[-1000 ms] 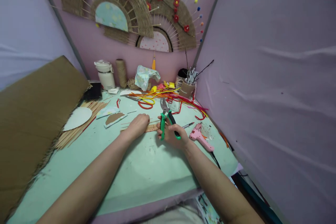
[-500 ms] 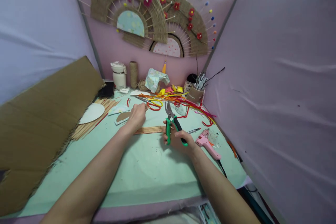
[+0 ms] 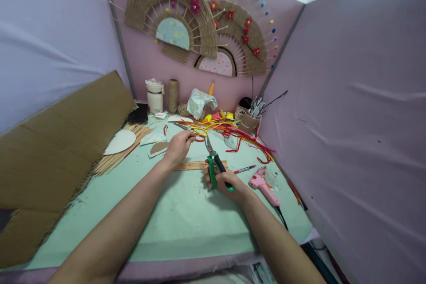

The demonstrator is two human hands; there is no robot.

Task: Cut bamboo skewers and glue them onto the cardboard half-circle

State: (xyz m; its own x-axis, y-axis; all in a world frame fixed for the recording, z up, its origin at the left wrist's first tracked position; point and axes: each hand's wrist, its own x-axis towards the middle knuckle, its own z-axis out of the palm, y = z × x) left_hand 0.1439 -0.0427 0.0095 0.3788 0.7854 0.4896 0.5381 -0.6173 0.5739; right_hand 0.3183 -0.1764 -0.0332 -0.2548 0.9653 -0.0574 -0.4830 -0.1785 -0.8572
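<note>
My right hand (image 3: 231, 182) is wrapped round the handles of green-and-black pruning shears (image 3: 212, 164), whose blades point away from me over the table. My left hand (image 3: 179, 147) is closed in a pinch just left of the blades. Whatever its fingertips hold is too small to make out. Red- and yellow-handled scissors (image 3: 201, 132) lie right behind those fingertips. Below and between both hands a row of thin wooden sticks (image 3: 191, 166) lies flat, its right part partly covered by the shears and my right hand.
A pink glue gun (image 3: 264, 187) and a pen (image 3: 245, 169) lie right of my right hand. Colourful pipe cleaners (image 3: 244, 132) spread behind. Leftward are more sticks (image 3: 108, 165), a white oval (image 3: 120, 142) and a large cardboard sheet (image 3: 63, 151). A twine spool (image 3: 173, 96) and jar (image 3: 155, 96) stand behind.
My left hand has shifted slightly right, nearer the shears. The shears' blades and handles have come closer together. The whole view has shifted slightly.
</note>
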